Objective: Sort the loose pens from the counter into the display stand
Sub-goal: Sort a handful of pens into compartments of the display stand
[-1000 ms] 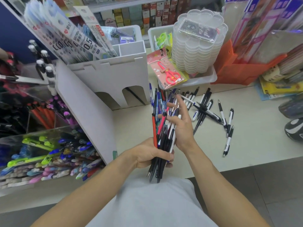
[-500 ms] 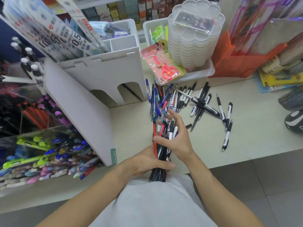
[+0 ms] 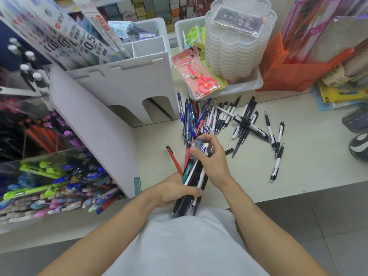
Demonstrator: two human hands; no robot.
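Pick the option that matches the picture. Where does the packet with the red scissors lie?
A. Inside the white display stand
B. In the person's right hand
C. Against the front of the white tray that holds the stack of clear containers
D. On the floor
C. The scissors packet leans on the front rim of the white tray, below the stack of clear containers; the right hand holds pens instead.

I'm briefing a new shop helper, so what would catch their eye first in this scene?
Front and centre, the left hand grips a thick bundle of pens while the right hand picks at its tips. Behind them, loose pens lie scattered on the counter. At far left sits a clear display stand crammed with colourful pens.
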